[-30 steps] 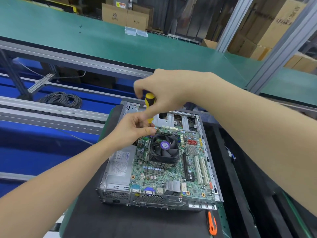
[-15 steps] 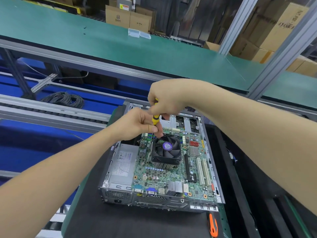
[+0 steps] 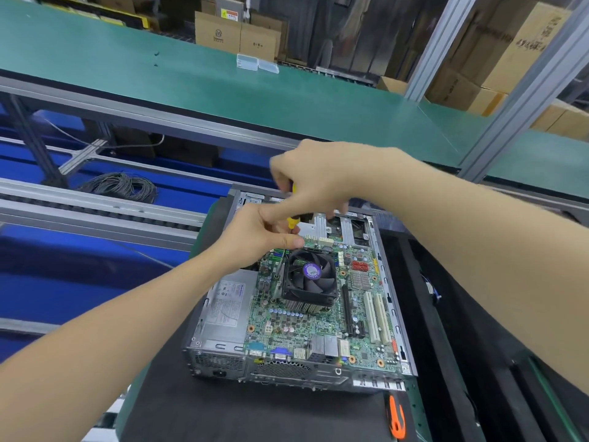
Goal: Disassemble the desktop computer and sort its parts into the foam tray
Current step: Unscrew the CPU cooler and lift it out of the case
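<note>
Two hands meet above the far left corner of the black cooling fan (image 3: 310,277), which sits on a finned heatsink on the green motherboard (image 3: 318,327). The board lies inside the open grey metal desktop computer case (image 3: 387,295), flat in front of us. Our left hand (image 3: 258,237) reaches in from the left with its fingers curled and appears to pinch the yellow-handled screwdriver (image 3: 291,222) low down, just above the shaft. Our right hand (image 3: 318,183) is wrapped over the top of the handle from above. The tool's long axis runs steeply downward, from the right hand down past the left, toward the fan's left edge. We cannot make out the tip. We judge the fan screws come next. What we take for the black foam tray (image 3: 446,346) lies to the right, nearer our right arm.
</note>
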`<state>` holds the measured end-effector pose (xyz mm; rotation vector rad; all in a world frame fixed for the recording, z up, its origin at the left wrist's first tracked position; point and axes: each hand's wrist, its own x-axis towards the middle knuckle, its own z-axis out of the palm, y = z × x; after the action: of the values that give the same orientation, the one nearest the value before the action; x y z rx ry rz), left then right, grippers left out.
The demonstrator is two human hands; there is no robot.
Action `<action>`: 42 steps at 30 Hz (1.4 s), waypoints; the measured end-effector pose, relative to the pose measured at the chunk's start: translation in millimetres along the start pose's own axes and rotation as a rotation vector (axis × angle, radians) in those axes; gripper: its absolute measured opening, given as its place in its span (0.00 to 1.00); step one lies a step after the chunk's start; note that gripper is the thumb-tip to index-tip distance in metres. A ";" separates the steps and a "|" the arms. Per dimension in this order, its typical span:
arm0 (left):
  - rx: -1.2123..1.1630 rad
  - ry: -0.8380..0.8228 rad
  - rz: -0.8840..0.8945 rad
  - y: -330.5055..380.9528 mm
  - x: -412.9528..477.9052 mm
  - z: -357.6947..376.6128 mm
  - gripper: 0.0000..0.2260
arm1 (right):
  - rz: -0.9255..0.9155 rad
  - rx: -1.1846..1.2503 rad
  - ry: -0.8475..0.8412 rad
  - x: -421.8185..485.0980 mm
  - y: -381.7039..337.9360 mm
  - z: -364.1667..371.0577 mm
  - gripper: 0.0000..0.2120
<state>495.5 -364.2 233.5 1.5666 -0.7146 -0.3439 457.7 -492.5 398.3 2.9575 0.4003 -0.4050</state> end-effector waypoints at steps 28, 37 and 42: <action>-0.203 -0.077 0.161 10.6 7.8 1.3 0.12 | -0.080 0.094 0.194 -37.0 10.0 -4.5 0.05; 0.884 -0.486 0.018 20.9 0.6 55.8 0.22 | 0.244 0.298 0.116 -95.4 42.7 14.8 0.05; 1.005 -0.332 0.153 9.1 -8.7 65.9 0.07 | 0.261 0.334 0.104 -112.7 49.3 38.5 0.04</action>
<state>446.7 -410.2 231.5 2.3984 -1.3904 -0.1179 357.2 -573.3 397.6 3.3034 -0.0548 -0.3137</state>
